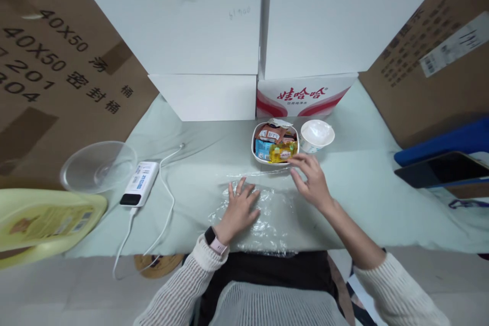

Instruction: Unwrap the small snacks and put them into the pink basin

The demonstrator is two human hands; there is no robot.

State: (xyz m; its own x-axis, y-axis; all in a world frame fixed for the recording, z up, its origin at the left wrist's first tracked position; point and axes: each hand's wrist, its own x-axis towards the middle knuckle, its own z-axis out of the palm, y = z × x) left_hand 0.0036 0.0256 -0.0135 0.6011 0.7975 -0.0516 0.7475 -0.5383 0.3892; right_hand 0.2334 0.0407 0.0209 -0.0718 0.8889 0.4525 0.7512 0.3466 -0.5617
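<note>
Nearest the wearer, at six o'clock: a sheet of clear plastic wrap (263, 214), crinkled, spread flat on the pale green table cover (362, 188). Left hand (240, 207) lies palm down on the wrap, fingers spread apart, gripping nothing. Right hand (311, 178), at about one o'clock from the left, fingers loosely parted, fingertips at the wrap's far edge and just beside the white dish (255, 150). Dish contents: several wrapped snacks, including one blue packet and one yellow. Touching or just beside the dish at three o'clock: a white paper cup (316, 135), contents not discernible. At nine o'clock, well apart: a white power bank (139, 183) with cable; beyond it, a clear plastic bowl (97, 165). At twelve o'clock, farthest: white boxes (214, 25).
</note>
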